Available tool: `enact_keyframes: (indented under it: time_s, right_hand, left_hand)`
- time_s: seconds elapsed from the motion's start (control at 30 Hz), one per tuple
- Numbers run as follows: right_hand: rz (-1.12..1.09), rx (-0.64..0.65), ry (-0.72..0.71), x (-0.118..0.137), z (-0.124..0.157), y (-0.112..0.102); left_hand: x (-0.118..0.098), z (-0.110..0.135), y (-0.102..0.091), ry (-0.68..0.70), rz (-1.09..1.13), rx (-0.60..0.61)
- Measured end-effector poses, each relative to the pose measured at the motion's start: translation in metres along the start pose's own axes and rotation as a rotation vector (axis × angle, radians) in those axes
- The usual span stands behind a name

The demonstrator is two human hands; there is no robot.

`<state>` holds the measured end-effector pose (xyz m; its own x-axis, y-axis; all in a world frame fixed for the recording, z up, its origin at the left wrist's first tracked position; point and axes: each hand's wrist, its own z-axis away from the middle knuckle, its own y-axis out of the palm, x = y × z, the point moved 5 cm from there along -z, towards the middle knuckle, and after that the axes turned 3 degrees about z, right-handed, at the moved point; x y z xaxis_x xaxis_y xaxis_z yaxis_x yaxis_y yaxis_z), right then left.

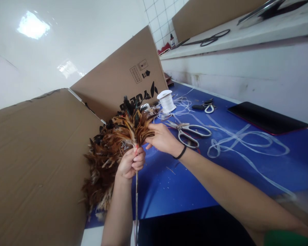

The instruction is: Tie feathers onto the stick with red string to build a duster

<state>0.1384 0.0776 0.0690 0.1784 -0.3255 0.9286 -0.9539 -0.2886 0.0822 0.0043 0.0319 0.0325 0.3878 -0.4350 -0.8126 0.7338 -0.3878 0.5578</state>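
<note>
My left hand [132, 163] is closed round a thin mottled stick [137, 194], just under a fan of brown, orange and black feathers [134, 126]. Together they look like a feather duster held upright. A bit of red binding [136, 149] shows at the base of the feathers, above my left fingers. My right hand [162, 138], with a black band on its wrist, reaches in from the right. Its thumb and fingers pinch feathers at the right side of the bunch; the fingertips are partly hidden. A large heap of loose brown feathers [105, 164] lies behind my left hand.
Scissors [186, 130], a spool of white ribbon [166, 101] and loose translucent strips [236, 138] lie on the blue tabletop [174, 191]. A dark tablet-like slab [268, 117] is at the right. Cardboard [118, 71] walls stand left and behind; a white ledge [236, 34] runs along the back.
</note>
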Motion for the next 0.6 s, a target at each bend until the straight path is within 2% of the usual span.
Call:
enact_keyframes:
  time_s: [0.17,0.47,0.6]
  right_hand:
    - [-0.004,-0.007,0.067,-0.003,0.001,0.002]
    - [-0.221,0.011,0.200,-0.015,0.002,0.001]
    - [-0.252,0.015,0.235,-0.020,0.002,-0.001]
  left_hand:
    - [0.001,-0.002,-0.001,-0.030,0.033,-0.012]
    - [0.005,-0.007,-0.003,-0.092,0.093,-0.034]
    - [0.008,-0.008,-0.004,-0.114,0.137,-0.035]
